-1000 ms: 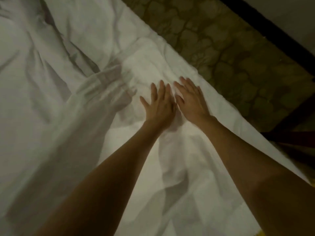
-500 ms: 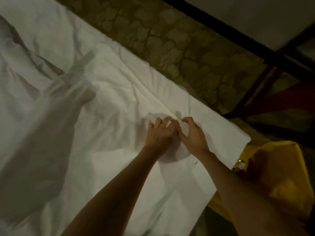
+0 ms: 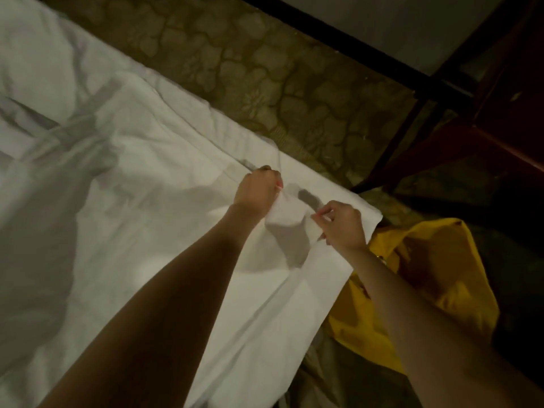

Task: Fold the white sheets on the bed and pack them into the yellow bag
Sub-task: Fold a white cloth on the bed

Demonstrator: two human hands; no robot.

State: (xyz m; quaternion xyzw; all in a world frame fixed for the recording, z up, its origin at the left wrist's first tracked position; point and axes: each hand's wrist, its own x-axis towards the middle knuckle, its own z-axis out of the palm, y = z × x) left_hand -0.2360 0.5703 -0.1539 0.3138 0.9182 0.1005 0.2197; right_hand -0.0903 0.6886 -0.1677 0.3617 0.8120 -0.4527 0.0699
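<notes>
Dim bedroom, head view, looking down along two bare forearms. Patterned olive-brown mattress (image 3: 265, 72) running as a diagonal band from upper left to right of centre, bare beyond the cloth's edge. Dark bed frame rail (image 3: 338, 39) crossing the upper right, with reddish-brown wooden furniture (image 3: 506, 92) at the far right edge and a pale wall above.

White sheet (image 3: 123, 178) filling the left and centre of the frame, rumpled, with soft creases and a broad grey shadow of arms and hands lying across its left half. Right edge of the cloth running diagonally down toward the bottom centre, with a folded corner ending just right of centre beside the bag.

Left hand (image 3: 259, 189) at centre, fingers curled into a fist, clamped on a raised bunch of the sheet. Right hand (image 3: 341, 222) just right of it and slightly lower, fingers (image 3: 322, 212) pinched together on the same lifted fold, thumb and forefinger meeting on the cloth. Small peak of fabric standing up between the two hands, casting a dark shadow below it. Hands near each other but apart, joined only by the cloth.

Yellow bag (image 3: 435, 278) in the lower right, lying crumpled just beyond the sheet's corner, partly hidden behind the right forearm, mouth not clearly readable. Dark floor around it at the right and bottom right.
</notes>
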